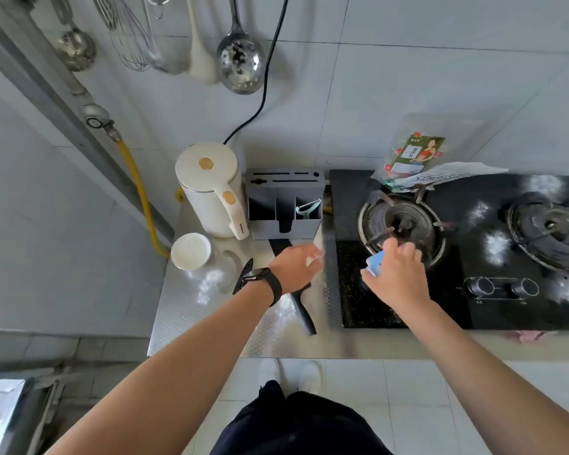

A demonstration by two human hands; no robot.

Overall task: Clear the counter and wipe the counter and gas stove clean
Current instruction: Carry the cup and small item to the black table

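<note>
Head view: on the steel counter (191, 310) a kettle (211, 188) and a knife block (284, 205) are set along the back edge. A white bowl (191, 251) is placed at the left edge beside spilled powder (207, 284), and a black knife (301, 310) is partly covered by the left hand (296, 267), whose grip cannot be told through blur. The gas stove (368, 300), dusted white, carries plastic bags (414, 159) at its back edge, and a small blue item (375, 262) is pinched by the right hand (396, 277) at the left burner (404, 221).
</note>
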